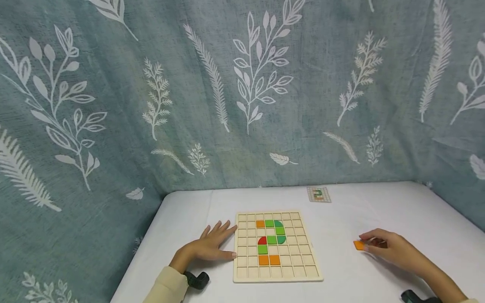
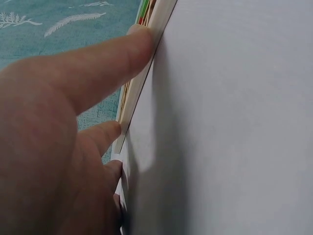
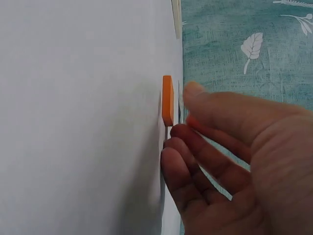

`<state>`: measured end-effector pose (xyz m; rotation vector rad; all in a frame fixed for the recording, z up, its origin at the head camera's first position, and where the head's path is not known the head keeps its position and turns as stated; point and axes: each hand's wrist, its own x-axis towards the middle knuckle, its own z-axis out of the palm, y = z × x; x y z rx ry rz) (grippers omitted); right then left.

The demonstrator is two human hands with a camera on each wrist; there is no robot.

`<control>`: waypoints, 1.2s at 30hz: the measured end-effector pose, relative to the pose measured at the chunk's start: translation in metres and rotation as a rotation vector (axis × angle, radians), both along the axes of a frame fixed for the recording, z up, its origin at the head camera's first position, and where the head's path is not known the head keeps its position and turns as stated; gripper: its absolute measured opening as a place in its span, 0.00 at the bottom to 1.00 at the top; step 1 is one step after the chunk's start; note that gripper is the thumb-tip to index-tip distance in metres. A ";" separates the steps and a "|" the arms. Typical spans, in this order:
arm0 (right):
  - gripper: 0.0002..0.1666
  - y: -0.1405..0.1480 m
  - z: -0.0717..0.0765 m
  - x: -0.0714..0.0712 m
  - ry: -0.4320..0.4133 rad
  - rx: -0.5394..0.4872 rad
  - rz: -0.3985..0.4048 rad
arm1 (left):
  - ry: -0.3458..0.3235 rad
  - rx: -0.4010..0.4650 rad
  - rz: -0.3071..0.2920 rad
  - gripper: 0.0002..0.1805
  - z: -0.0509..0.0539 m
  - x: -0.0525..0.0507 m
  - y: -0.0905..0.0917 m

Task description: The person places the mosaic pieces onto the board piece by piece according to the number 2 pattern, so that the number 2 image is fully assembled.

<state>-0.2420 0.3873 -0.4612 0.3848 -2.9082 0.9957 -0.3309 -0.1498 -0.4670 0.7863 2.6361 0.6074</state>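
Observation:
The wooden grid board (image 1: 278, 273) lies flat on the table, with orange, green, teal and red tiles set in some of its squares. My left hand (image 1: 210, 246) is spread at the board's left side; its thumb and index fingertip touch the edge (image 2: 142, 81). Off to the right, my right hand (image 1: 394, 248) is beside a single orange square tile (image 1: 358, 245). In the right wrist view this tile (image 3: 167, 100) lies flat on the table. A narrow gap shows between it and the thumb (image 3: 195, 93), and the other fingers are loosely bent near the tabletop.
A small card (image 1: 319, 195) printed with a coloured grid pattern lies at the back of the white table (image 1: 227, 202). Behind the table hangs a blue-green leaf-print cloth (image 1: 219, 160). Dark wrist straps (image 1: 197, 280) are on both arms.

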 end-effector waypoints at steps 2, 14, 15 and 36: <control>0.18 -0.003 -0.001 -0.001 0.038 0.017 -0.003 | 0.007 0.006 0.002 0.50 0.001 0.000 -0.001; 0.13 -0.009 -0.014 -0.001 0.252 0.069 0.039 | 0.010 0.009 0.000 0.51 0.004 -0.001 0.000; 0.13 -0.009 -0.014 -0.002 0.260 0.065 0.054 | 0.006 0.010 0.000 0.51 0.004 -0.001 0.000; 0.12 -0.091 0.021 -0.042 0.287 -0.044 0.359 | -0.001 -0.017 -0.017 0.51 0.001 -0.001 -0.003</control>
